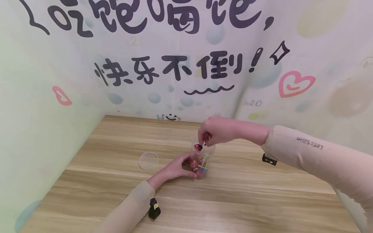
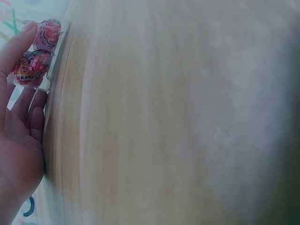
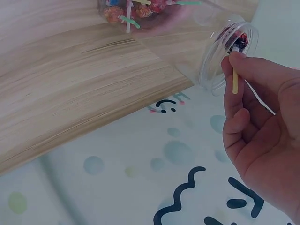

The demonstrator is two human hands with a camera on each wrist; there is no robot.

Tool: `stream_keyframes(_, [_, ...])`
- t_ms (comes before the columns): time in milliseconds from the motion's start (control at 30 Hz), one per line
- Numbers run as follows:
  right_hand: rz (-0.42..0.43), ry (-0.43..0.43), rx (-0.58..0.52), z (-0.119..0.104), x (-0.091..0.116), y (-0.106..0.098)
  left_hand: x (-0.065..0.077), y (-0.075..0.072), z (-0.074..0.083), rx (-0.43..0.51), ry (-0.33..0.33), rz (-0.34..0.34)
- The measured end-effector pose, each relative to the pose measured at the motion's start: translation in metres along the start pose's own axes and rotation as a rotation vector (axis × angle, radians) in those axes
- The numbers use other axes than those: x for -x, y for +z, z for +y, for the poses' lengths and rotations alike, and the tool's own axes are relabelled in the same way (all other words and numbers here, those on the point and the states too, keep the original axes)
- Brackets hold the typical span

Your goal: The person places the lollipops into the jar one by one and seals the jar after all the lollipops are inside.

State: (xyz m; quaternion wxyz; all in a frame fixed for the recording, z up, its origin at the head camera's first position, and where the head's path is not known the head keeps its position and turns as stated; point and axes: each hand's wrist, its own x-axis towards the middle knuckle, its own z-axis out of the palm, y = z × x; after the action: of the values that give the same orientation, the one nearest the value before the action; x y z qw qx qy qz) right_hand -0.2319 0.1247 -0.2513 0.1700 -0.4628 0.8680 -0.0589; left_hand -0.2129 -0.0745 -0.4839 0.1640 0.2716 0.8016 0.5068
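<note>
Lollipop at top of clear jar, stick pinched in right hand's grip. I see left hand holding jar low, more lollipops inside.

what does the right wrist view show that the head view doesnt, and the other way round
Right wrist only: the yellow stick of the pinched lollipop, in plain sight.

Head only: the clear round lid lying apart from the jar, plus the left sleeve and right sleeve.

Both: the right hand holding that lollipop at the jar's mouth, other lollipops inside, and the wooden table.
</note>
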Motion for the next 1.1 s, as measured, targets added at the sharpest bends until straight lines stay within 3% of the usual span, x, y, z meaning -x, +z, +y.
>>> stream_keyframes(733, [0.034,-0.032,-0.026,0.004,-0.005,0.015,0.003,0.0,0.002,-0.002,-0.043,-0.004])
stream_keyframes(1100, [0.09,-0.048,-0.072,0.01,0.003,0.016,0.001,0.0,-0.001,0.0,-0.028,-0.005])
